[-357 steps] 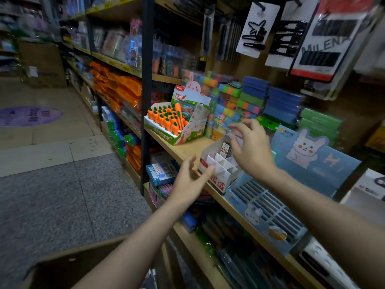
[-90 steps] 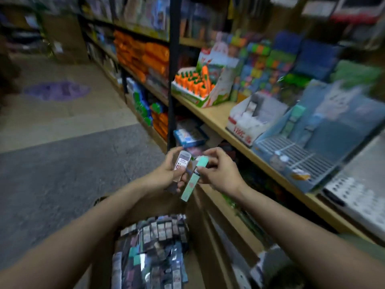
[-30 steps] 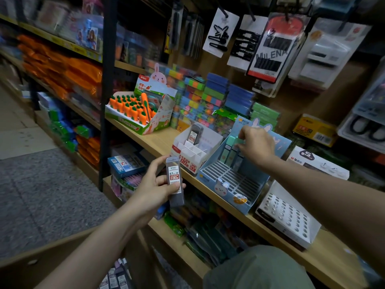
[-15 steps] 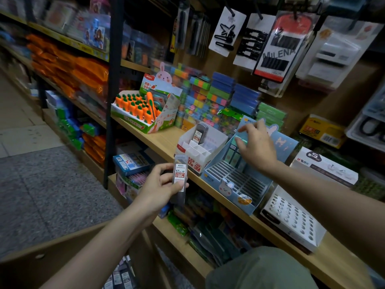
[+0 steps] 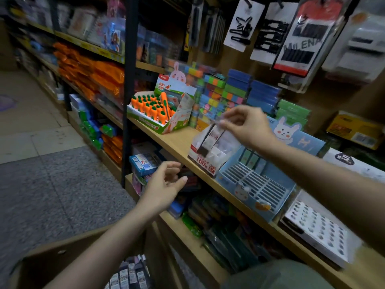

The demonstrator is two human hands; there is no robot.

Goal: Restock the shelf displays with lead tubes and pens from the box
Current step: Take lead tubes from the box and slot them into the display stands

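A: Where was the lead tube (image 5: 210, 140)?

B: Pinched at its top end by the right hand (image 5: 248, 127), thumb and fingers closed on it. It hung tilted, lower end in or just above the white display box (image 5: 205, 161). Motion blur, so I couldn't tell which compartment.

A: And that box?

B: It sat on the wooden shelf (image 5: 177, 140), touching the blue bunny display tray (image 5: 256, 184) on its right. A few green pens (image 5: 251, 158) stood at the back of that tray.

A: The left hand (image 5: 164, 184)?

B: It was empty, fingers loosely spread and slightly curled, palm toward the shelf, below the shelf edge and well apart from the tube.

A: The supply box?

B: The cardboard box (image 5: 54, 259) was at the bottom of the frame under the left forearm, with more tubes (image 5: 129, 276) visible inside.

A: Anything else around?

B: A carrot-pen display (image 5: 158, 113) stood on the shelf to the left. Stacks of colored blocks (image 5: 218, 94) were behind the white box. A white tray with round holes (image 5: 318, 228) lay right of the blue one. Hair-clip cards (image 5: 239, 24) hung above.
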